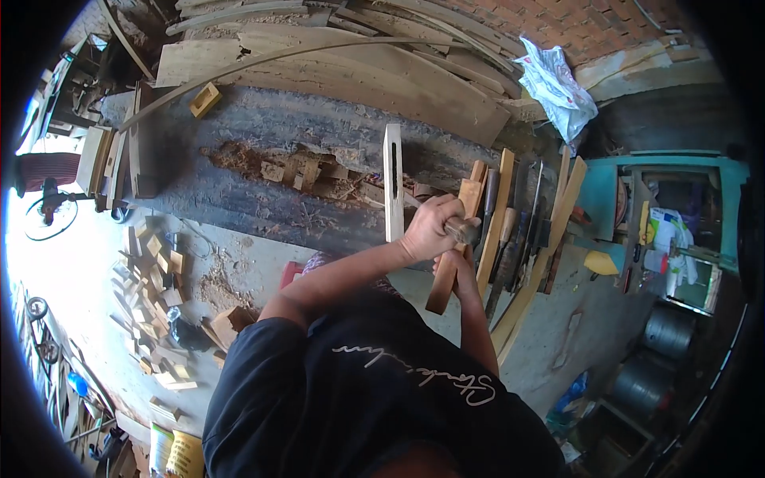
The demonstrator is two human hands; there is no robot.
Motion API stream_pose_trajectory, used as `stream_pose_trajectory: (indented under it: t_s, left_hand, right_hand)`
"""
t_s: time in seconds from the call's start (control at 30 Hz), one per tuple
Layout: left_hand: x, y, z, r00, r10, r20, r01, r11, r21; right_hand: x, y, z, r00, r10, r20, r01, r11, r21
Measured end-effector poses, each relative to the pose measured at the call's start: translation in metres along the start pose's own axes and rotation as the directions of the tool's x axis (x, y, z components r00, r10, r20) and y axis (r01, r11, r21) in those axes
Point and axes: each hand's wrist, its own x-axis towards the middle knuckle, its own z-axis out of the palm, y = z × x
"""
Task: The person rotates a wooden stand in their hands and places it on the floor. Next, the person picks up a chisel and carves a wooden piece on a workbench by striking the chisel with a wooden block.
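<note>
My left hand (434, 227) is closed around what looks like a hammer, its rounded greyish head (464, 232) showing past the fist; most of the handle is hidden. Just below, my right hand (458, 269) grips a long wooden block (441, 293) that looks like a hand plane, held at a slant over the bench edge. The hands partly cover its middle. To the left of them a pale slotted wooden piece (393, 183) lies across the dark, worn bench (319, 215).
Chisels and saws lie among wooden strips (498, 215) to the right. Shavings fill a hollow (295, 169) in the bench. Long boards (335, 68) are stacked behind, beside a white plastic bag (558, 88). Wood offcuts (155, 295) cover the floor at left; a teal cabinet (606, 199) stands at right.
</note>
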Motion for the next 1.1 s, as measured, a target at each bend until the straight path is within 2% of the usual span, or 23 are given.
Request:
stream_pose_trajectory:
  t_s: [0.07,0.13,0.23,0.43,0.67,0.73,0.8,0.87,0.93,1.0,1.1]
  left_hand:
    - [-0.002,-0.005,0.01,0.998,0.06,-0.028,-0.058,0.996,0.064]
    - [-0.005,-0.013,0.013,0.997,0.057,-0.05,-0.055,0.997,0.054]
    - [-0.005,-0.02,0.01,0.991,0.1,-0.084,-0.089,0.988,0.123]
    - [-0.001,-0.023,0.005,0.985,0.107,-0.133,-0.089,0.987,0.133]
    - [-0.001,-0.029,0.0,0.993,0.022,-0.115,-0.012,0.996,0.09]
    - [0.003,-0.022,-0.005,0.989,-0.057,-0.133,0.063,0.997,0.039]
    - [0.007,-0.019,-0.006,0.986,-0.053,-0.158,0.058,0.998,0.028]
    - [0.007,-0.014,-0.007,0.983,-0.049,-0.179,0.052,0.999,0.014]
    - [0.009,-0.01,-0.009,0.983,-0.103,-0.149,0.107,0.994,0.021]
    - [0.007,-0.018,-0.004,0.985,-0.081,-0.154,0.083,0.997,0.007]
    - [0.005,-0.025,-0.002,0.988,-0.052,-0.148,0.054,0.999,0.009]
  right_hand:
    - [-0.009,-0.004,-0.004,1.0,0.001,-0.019,0.0,1.0,0.017]
    - [-0.015,-0.005,-0.007,0.999,-0.018,-0.045,0.022,0.996,0.088]
    - [-0.022,-0.006,-0.009,0.998,-0.04,-0.054,0.045,0.994,0.095]
    - [-0.023,-0.003,-0.009,0.998,-0.052,-0.046,0.055,0.997,0.056]
    - [-0.023,-0.024,0.004,0.996,-0.086,-0.028,0.085,0.996,-0.031]
    - [-0.032,-0.047,0.019,0.95,-0.29,-0.113,0.271,0.949,-0.159]
    - [-0.043,-0.075,0.027,0.954,-0.287,-0.086,0.267,0.945,-0.188]
    - [-0.051,-0.095,0.036,0.888,-0.46,-0.016,0.443,0.863,-0.242]
    - [-0.056,-0.106,0.043,0.87,-0.493,-0.003,0.473,0.837,-0.274]
    - [-0.059,-0.108,0.042,0.841,-0.538,0.055,0.532,0.804,-0.268]
    - [-0.069,-0.11,0.049,0.856,-0.515,0.05,0.51,0.823,-0.251]
